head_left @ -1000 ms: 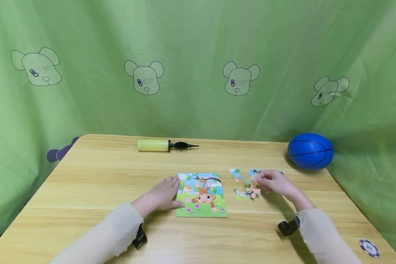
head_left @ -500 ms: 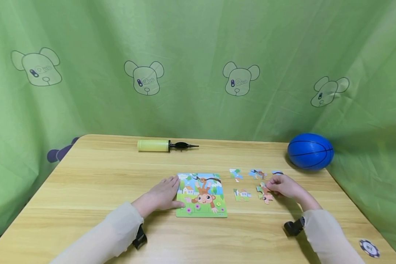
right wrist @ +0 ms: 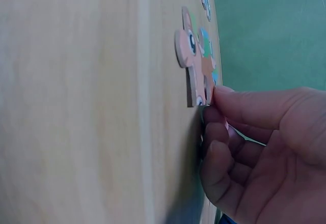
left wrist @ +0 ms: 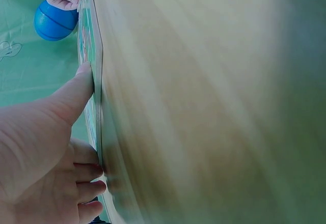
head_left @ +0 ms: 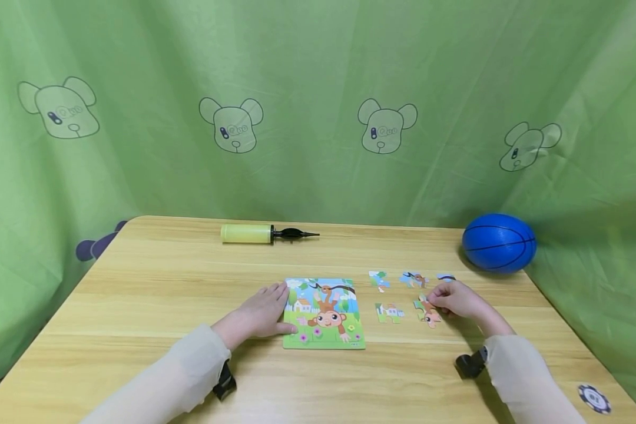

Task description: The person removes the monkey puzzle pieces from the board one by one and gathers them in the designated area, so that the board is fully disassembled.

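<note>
My left hand [head_left: 262,310] lies at the left edge of a square monkey picture board [head_left: 328,341], fingers straight, thumb resting on the lower left corner. In the left wrist view the thumb [left wrist: 76,89] presses on the board's face. My right hand [head_left: 458,299] pinches a brown jigsaw piece [head_left: 426,303] between thumb and fingers. That piece overlaps a monkey-face jigsaw piece [head_left: 431,318] lying on the table; the right wrist view shows the face piece [right wrist: 191,56] flat beside the fingertips. A house jigsaw piece [head_left: 388,313] lies to their left.
Behind are a leafy piece [head_left: 378,280], a branch piece [head_left: 414,279] and another piece [head_left: 446,276]. A blue ball [head_left: 499,243] stands at the back right, a yellow pump [head_left: 248,234] at the back. A round chip [head_left: 594,399] lies front right.
My right hand has moved right with the brown jigsaw piece, away from the house piece to beside the monkey-face piece. In the last half second it barely shifts. My left hand stays put.
</note>
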`<control>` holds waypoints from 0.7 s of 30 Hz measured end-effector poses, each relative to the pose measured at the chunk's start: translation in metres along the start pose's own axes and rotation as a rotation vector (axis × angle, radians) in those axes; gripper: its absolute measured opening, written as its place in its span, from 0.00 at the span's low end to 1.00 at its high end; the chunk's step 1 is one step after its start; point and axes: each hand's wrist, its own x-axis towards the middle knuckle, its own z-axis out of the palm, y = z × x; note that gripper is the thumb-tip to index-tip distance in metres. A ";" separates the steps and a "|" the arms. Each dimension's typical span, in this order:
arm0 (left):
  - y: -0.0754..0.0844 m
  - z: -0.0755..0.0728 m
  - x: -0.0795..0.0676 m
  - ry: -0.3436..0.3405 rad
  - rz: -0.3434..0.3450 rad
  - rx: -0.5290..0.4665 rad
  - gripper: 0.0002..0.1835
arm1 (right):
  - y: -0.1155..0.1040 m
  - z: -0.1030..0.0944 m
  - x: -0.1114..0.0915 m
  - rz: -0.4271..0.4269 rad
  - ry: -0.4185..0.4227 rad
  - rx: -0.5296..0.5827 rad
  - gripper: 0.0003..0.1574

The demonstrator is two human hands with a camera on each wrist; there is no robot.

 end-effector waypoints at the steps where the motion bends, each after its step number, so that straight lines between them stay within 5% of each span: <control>1: 0.000 0.000 0.000 0.000 -0.001 0.000 0.48 | 0.000 0.000 0.000 0.003 -0.001 0.001 0.07; 21: 0.001 -0.001 -0.001 -0.002 -0.003 -0.001 0.48 | -0.012 -0.002 -0.005 -0.030 -0.004 0.021 0.10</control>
